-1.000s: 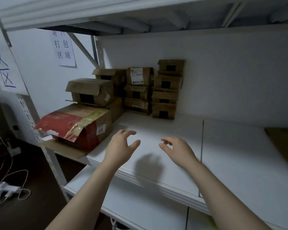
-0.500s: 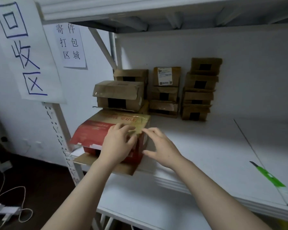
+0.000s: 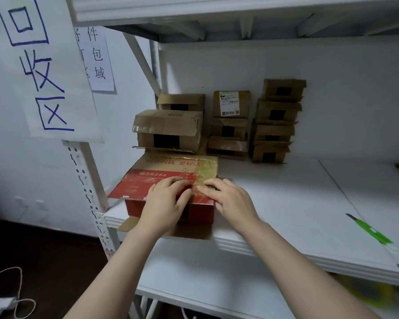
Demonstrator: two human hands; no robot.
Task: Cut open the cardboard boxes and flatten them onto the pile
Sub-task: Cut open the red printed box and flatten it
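A red and gold cardboard box lies at the left end of the white shelf, with its lid flap raised and a brown flap hanging over the shelf edge. Both my hands are on its near top edge. My left hand lies flat over the edge with its fingers spread on the red top. My right hand rests beside it, fingers pointing left onto the gold part. A green box cutter lies on the shelf far to the right, away from both hands.
Several taped brown boxes are stacked against the back wall, and a larger brown box sits just behind the red one. A slotted shelf upright stands at the left. A lower shelf runs beneath. Cables lie on the dark floor.
My view has swung left and closer. Both hands moved from hovering over the bare shelf to the red box and now rest on its near top edge.
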